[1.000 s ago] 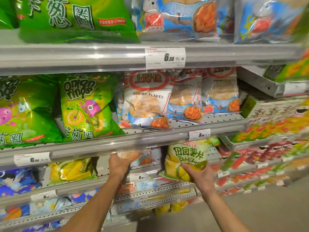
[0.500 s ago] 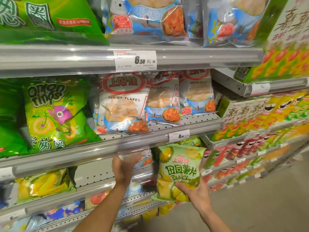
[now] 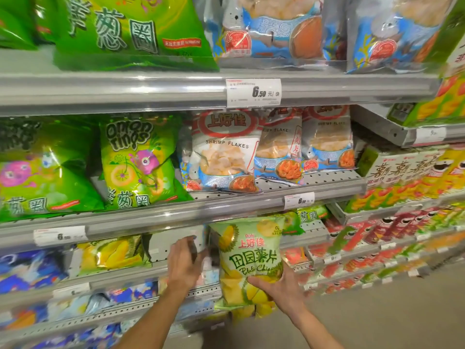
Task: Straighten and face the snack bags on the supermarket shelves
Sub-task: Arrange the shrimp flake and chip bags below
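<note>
the potato chips bag (image 3: 247, 258) stands upright, long axis vertical, printed front facing the camera, held in the air just below the front rail of the shrimp flakes shelf (image 3: 226, 210). the right hand (image 3: 279, 289) grips its lower edge from below, fingers curled round the bottom. left of the bag, the left hand (image 3: 183, 260) reaches into the shelf; whether it holds anything cannot be told. above the bag sit shrimp flakes bags (image 3: 224, 152), with onion rings bags (image 3: 138, 162) further left. a grey floor (image 3: 390, 321) lies right of the bag.
</note>
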Demonstrator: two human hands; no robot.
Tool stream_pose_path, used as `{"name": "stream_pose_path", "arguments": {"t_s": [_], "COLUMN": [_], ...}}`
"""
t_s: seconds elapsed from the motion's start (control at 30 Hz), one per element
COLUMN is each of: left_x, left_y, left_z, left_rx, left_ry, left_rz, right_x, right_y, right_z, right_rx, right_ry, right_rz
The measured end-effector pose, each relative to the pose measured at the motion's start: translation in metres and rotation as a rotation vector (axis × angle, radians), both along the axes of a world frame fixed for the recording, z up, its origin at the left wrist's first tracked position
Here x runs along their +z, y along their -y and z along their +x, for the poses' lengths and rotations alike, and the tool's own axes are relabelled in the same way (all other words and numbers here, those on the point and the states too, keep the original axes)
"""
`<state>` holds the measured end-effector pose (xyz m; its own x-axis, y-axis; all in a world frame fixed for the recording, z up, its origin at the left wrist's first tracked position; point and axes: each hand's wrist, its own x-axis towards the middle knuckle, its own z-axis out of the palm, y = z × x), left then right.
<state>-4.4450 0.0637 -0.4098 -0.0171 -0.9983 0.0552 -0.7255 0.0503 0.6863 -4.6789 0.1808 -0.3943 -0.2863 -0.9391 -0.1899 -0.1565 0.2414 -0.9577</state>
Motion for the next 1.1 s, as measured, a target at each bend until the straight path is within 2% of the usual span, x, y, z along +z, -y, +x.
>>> {"name": "stream_pose_path", "arguments": {"t_s": [0.07, 0.1, 0.2, 0.27, 0.43, 0.5, 0.73, 0.83, 0.93, 1.1], "left_x": [-0.005, -0.007, -0.008, -0.004, -0.003, -0.002, -0.005, -0.008, -0.01, -0.019], "left_y": [-0.016, -0.024, -0.042, -0.047, -0.045, -0.043, -0.04, -0.039, -0.038, -0.037], "left_z": [0.034, 0.051, 0.094, 0.118, 0.145, 0.147, 0.153, 0.156, 0.155, 0.157], "left_rx": [0.029, 0.051, 0.011, -0.044, -0.137, -0.146, -0.193, -0.203, -0.204, -0.211], "left_ry": [0.221, 0.317, 0.574, 0.645, 0.695, 0.7, 0.736, 0.732, 0.714, 0.728], "left_rz": [-0.174, -0.201, -0.095, -0.055, -0.04, -0.021, 0.037, 0.021, 0.031, 0.069], "right_x": [0.002, 0.004, 0.011, 0.017, 0.027, 0.034, 0.011, 0.007, -0.005, -0.01], "right_y": [0.01, 0.016, 0.04, 0.057, 0.109, 0.127, 0.156, 0.16, 0.158, 0.15], "right_z": [0.027, 0.04, 0.084, 0.109, 0.152, 0.161, 0.163, 0.17, 0.175, 0.173], "right_rx": [0.045, 0.063, 0.128, 0.148, 0.076, 0.032, -0.06, -0.028, 0.081, 0.131], "right_ry": [0.005, -0.001, -0.006, 0.011, -0.023, -0.108, -0.187, -0.221, -0.124, -0.106], "right_rz": [0.001, -0.006, -0.016, -0.014, -0.055, -0.029, -0.005, 0.034, 0.078, 0.121]}}
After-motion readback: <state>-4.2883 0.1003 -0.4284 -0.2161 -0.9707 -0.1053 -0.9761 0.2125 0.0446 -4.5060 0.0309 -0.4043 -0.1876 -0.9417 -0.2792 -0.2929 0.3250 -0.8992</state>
